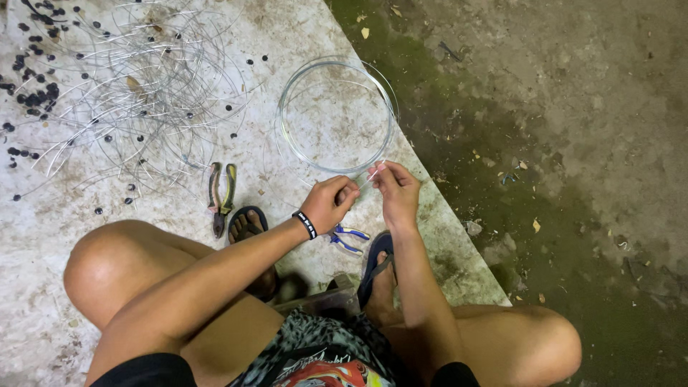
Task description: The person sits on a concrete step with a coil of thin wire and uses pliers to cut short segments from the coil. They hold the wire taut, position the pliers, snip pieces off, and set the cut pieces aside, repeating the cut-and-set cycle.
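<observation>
Nearest to me: my two bare knees frame the view, patterned shorts between them, and I sit low over a pale sheet (64, 236) spread on the floor.
Feet: both in dark flip-flops, one (247, 222) beside the left wrist, the other (376, 258) below the right forearm.
Left hand (328, 204): curled into a loose fist, fingers pinched on a thin end of wire; a black wristband (305, 224) sits on the wrist.
Right hand (394, 190): fingertips closed narrowly on the same wire end, just beside the left hand, the two nearly touching.
Wire coil (337, 115): a round hoop of thin silvery wire lying flat on the sheet, its near edge meeting my hands.
Blue-handled pliers (347, 239): lying on the sheet just under the left hand, partly hidden by it.
Green-and-orange pliers (221, 197): lying closed on the sheet to the left of the nearer flip-flop, apart from both hands.
Cut wires (136, 93): a loose tangle of curved pieces farther off on the left.
Dark beads (32, 97): small round ones scattered among and beyond the tangle, thickest at the far left.
Floor (559, 143): rough concrete on the right of the sheet, stained green and dark, with dry leaf bits; the light is dim.
</observation>
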